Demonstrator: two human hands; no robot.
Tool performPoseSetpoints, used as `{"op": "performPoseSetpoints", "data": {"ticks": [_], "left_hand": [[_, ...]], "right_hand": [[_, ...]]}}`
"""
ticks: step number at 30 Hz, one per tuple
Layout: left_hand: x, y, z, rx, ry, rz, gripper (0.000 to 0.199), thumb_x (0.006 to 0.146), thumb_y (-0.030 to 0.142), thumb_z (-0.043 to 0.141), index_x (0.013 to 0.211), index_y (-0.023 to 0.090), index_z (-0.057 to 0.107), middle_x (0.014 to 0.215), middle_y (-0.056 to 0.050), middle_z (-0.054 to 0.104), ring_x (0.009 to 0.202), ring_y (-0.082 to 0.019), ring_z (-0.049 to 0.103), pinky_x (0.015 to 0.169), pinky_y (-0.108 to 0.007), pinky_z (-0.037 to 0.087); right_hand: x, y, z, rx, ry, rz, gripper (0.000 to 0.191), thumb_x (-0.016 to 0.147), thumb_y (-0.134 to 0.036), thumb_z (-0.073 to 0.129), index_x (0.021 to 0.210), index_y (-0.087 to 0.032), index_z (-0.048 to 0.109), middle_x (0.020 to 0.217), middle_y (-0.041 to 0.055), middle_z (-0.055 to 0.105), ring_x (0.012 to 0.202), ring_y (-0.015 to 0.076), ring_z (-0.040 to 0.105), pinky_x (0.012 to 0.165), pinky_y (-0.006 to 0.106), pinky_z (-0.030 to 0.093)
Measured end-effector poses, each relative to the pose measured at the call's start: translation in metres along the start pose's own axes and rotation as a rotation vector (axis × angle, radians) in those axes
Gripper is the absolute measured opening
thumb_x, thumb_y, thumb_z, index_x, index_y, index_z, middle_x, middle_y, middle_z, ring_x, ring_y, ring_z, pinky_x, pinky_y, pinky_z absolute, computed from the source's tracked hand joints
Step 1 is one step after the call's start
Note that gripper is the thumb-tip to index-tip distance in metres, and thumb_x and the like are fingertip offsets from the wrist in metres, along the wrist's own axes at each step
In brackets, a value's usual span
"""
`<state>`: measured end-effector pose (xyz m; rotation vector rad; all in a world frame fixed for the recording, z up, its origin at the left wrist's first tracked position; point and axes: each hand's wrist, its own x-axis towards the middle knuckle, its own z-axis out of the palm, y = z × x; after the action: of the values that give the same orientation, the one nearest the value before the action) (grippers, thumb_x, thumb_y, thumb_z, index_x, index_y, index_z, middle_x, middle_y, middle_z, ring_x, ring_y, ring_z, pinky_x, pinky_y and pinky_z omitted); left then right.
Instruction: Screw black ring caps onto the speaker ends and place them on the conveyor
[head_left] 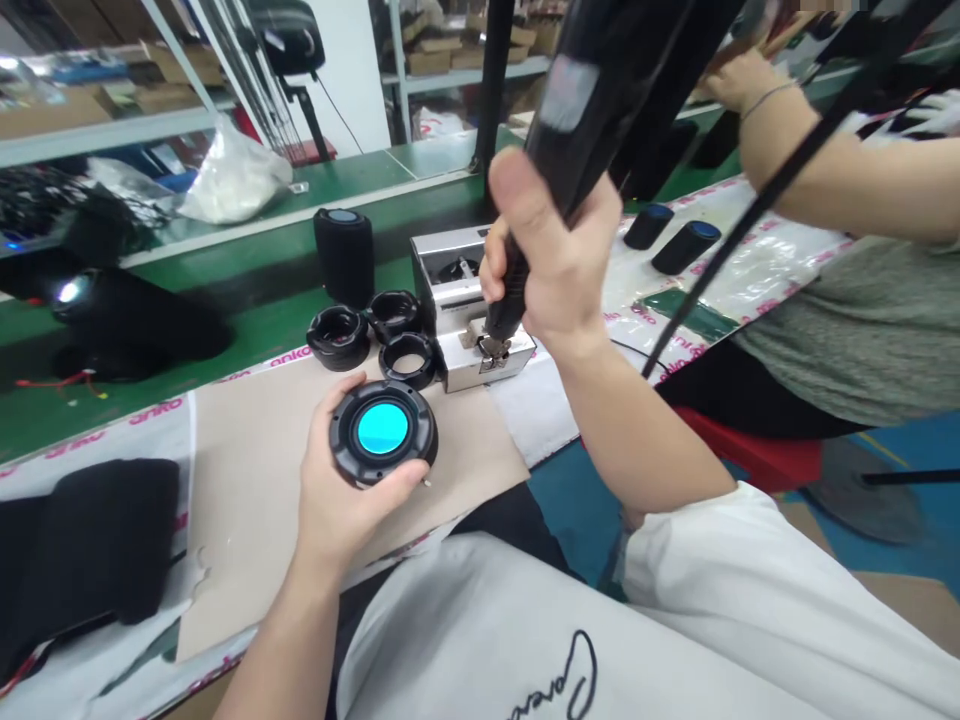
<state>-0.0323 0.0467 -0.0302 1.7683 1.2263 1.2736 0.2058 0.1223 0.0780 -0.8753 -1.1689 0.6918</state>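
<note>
White shirtfront lies below the left hand grasping a round black speaker driver, while the right hand clenches a black electric screwdriver above a steel fixture.

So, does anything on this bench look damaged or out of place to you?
Nothing clearly stands out. The three black rings sit together beside the silver screw feeder, and the round black part in the left hand looks whole.
</note>
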Motion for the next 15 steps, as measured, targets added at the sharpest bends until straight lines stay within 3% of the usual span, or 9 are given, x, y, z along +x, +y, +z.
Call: {"op": "performPoseSetpoints", "data": {"ticks": [4, 7, 9, 11, 13, 14, 15], "left_hand": [[0.001, -0.002, 0.000, -0.023, 0.011, 0.026, 0.095, 0.067, 0.064, 0.095, 0.143, 0.022, 0.056, 0.139, -0.014, 0.067, 0.123, -0.034, 0.072, 0.102, -0.043, 0.059], [0.003, -0.004, 0.000, -0.034, 0.011, 0.027, 0.098, 0.065, 0.069, 0.094, 0.142, 0.023, 0.055, 0.139, -0.014, 0.066, 0.123, -0.034, 0.072, 0.102, -0.043, 0.060], [0.003, -0.005, 0.000, -0.033, 0.013, 0.023, 0.099, 0.065, 0.072, 0.093, 0.142, 0.023, 0.054, 0.139, -0.014, 0.066, 0.124, -0.034, 0.071, 0.104, -0.044, 0.059], [0.004, -0.006, 0.001, -0.048, 0.012, 0.018, 0.101, 0.063, 0.074, 0.093, 0.141, 0.022, 0.055, 0.139, -0.015, 0.067, 0.125, -0.035, 0.071, 0.105, -0.045, 0.058], [0.005, -0.006, 0.002, -0.086, 0.011, 0.018, 0.106, 0.059, 0.078, 0.093, 0.140, 0.022, 0.055, 0.138, -0.015, 0.067, 0.125, -0.035, 0.071, 0.106, -0.045, 0.058], [0.006, -0.007, 0.002, -0.108, 0.009, 0.017, 0.109, 0.056, 0.081, 0.092, 0.140, 0.022, 0.055, 0.137, -0.015, 0.068, 0.124, -0.035, 0.072, 0.106, -0.045, 0.058], [0.007, -0.008, 0.003, -0.126, 0.009, 0.016, 0.113, 0.053, 0.084, 0.091, 0.140, 0.021, 0.055, 0.135, -0.015, 0.069, 0.123, -0.036, 0.072, 0.106, -0.046, 0.058]], "right_hand": [[0.003, 0.047, -0.002, -0.016, -0.036, 0.010, 0.090, 0.059, -0.108, 0.066, 0.088, -0.028, 0.037, 0.051, -0.0126, 0.041, 0.045, 0.0086, 0.036, 0.043, 0.031, 0.031], [0.004, 0.052, -0.007, -0.027, -0.095, 0.062, 0.090, 0.061, -0.109, 0.064, 0.090, -0.028, 0.039, 0.051, -0.0120, 0.044, 0.047, 0.0079, 0.036, 0.044, 0.030, 0.031], [-0.002, 0.039, -0.009, -0.019, -0.121, 0.118, 0.085, 0.063, -0.103, 0.072, 0.089, -0.028, 0.041, 0.052, -0.0105, 0.045, 0.046, 0.0086, 0.038, 0.042, 0.030, 0.032], [-0.009, 0.017, -0.006, 0.027, -0.116, 0.099, 0.070, 0.075, -0.086, 0.081, 0.089, -0.027, 0.045, 0.054, -0.0090, 0.048, 0.044, 0.0101, 0.042, 0.040, 0.031, 0.034], [-0.014, -0.011, 0.002, 0.125, -0.062, -0.022, 0.044, 0.093, -0.065, 0.073, 0.091, -0.027, 0.050, 0.057, -0.0080, 0.048, 0.044, 0.0111, 0.044, 0.040, 0.031, 0.037], [-0.015, -0.025, 0.009, 0.172, -0.049, -0.089, 0.036, 0.101, -0.060, 0.060, 0.093, -0.027, 0.050, 0.059, -0.0073, 0.046, 0.045, 0.0112, 0.044, 0.041, 0.030, 0.037], [-0.015, -0.039, 0.017, 0.213, -0.031, -0.100, 0.039, 0.105, -0.064, 0.049, 0.095, -0.027, 0.049, 0.061, -0.0072, 0.045, 0.046, 0.0111, 0.044, 0.043, 0.029, 0.038]]}}
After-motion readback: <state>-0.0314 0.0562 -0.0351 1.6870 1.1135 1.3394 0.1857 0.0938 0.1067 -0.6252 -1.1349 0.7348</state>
